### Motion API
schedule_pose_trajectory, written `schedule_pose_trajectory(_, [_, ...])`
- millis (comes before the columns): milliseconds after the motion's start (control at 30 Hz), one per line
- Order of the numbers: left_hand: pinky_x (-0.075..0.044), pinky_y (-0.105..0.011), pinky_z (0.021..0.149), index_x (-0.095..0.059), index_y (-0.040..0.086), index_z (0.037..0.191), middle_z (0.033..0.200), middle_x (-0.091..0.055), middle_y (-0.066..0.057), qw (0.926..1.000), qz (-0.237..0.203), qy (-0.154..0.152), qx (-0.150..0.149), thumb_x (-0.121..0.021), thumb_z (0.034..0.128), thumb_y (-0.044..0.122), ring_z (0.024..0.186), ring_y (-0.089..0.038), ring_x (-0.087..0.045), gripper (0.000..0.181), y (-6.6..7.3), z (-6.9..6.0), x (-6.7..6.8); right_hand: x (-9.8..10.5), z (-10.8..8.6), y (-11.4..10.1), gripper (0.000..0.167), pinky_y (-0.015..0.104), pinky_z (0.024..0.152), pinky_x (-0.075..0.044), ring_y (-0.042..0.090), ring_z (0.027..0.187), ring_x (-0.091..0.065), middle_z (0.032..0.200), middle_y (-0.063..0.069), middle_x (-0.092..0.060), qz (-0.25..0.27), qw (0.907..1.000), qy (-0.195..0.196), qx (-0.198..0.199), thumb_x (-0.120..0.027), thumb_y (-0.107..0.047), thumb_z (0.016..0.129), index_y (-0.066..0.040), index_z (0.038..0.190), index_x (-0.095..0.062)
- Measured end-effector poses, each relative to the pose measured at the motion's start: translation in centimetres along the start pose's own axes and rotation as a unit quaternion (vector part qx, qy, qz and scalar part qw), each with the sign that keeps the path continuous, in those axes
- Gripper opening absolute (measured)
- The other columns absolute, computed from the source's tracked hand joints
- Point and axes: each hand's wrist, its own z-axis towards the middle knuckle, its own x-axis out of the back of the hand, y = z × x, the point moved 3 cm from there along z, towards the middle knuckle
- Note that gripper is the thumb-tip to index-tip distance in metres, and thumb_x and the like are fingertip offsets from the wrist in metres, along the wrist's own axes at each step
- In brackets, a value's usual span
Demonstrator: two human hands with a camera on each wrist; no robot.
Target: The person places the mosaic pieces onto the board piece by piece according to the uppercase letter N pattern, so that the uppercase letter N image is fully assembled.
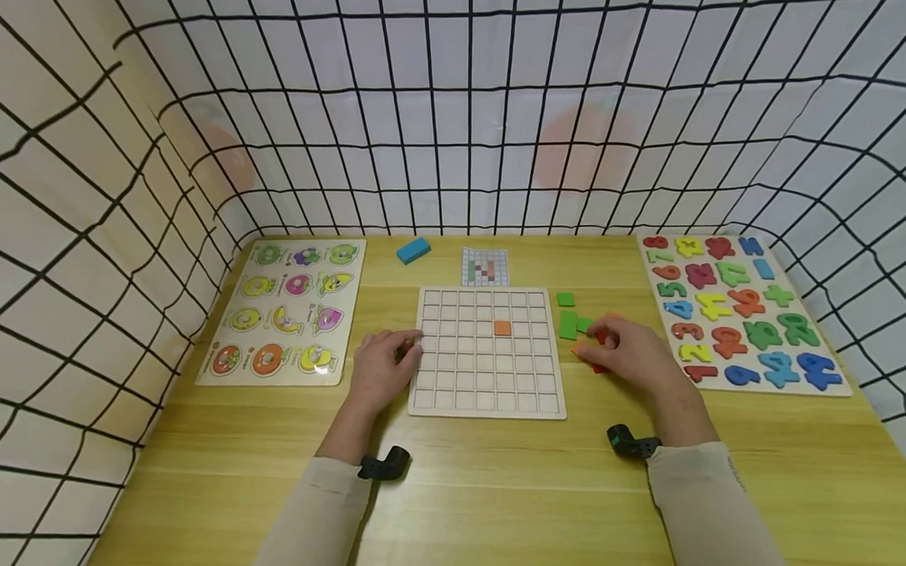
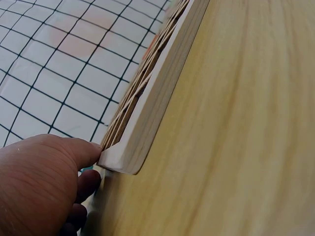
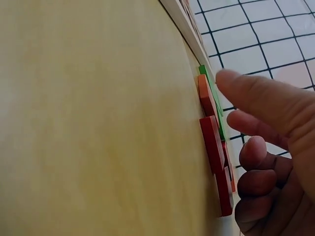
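Observation:
A pale wooden board (image 1: 463, 366) with a grid of square cells lies flat on the table, one orange square tile (image 1: 503, 328) in a cell of its upper part. At its left edge rests my left hand (image 1: 381, 369); the left wrist view has the thumb (image 2: 86, 152) touching the board's rim (image 2: 142, 123). To the right of the board my right hand (image 1: 631, 356) hovers over a small group of green, orange and red tiles. In the right wrist view its thumb and fingers stand apart beside the red tile (image 3: 212, 142) and the orange tile (image 3: 206, 93), with nothing visible between them.
Behind the board lies a small printed pattern card (image 1: 485, 268), with a blue block (image 1: 413, 250) to its left. A fruit puzzle board (image 1: 277, 310) is at the left, a number-and-letter puzzle board (image 1: 739, 315) at the right. Black netting (image 1: 476, 89) surrounds the table's back and sides.

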Motion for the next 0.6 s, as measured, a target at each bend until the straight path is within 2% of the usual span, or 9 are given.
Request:
schedule_pose_trajectory(300, [-0.037, -0.042, 0.086, -0.073, 0.020, 0.125, 0.100, -0.072, -0.006, 1.0000, 0.002, -0.002, 0.000, -0.064, 0.0990, 0.027, 0.091, -0.026, -0.053, 0.029, 0.03, 0.15, 0.04, -0.16, -0.36, 0.12, 0.058, 0.037, 0.074, -0.036, 0.024, 0.086, -0.050, 0.090, 0.007, -0.053, -0.003, 0.9998, -0.018, 0.010, -0.076, -0.052, 0.087, -0.014, 0.129, -0.063])
schedule_pose_trajectory(600, [-0.036, -0.042, 0.085, -0.073, 0.020, 0.126, 0.099, -0.071, -0.006, 1.0000, 0.005, -0.003, 0.003, -0.064, 0.0992, 0.027, 0.093, -0.025, -0.053, 0.029, -0.01, 0.03, -0.05, -0.58, -0.30, 0.34, 0.053, 0.036, 0.073, -0.036, 0.024, 0.085, -0.049, 0.091, 0.007, -0.053, -0.010, 0.9997, -0.013, 0.018, -0.077, -0.046, 0.088, -0.013, 0.127, -0.064])
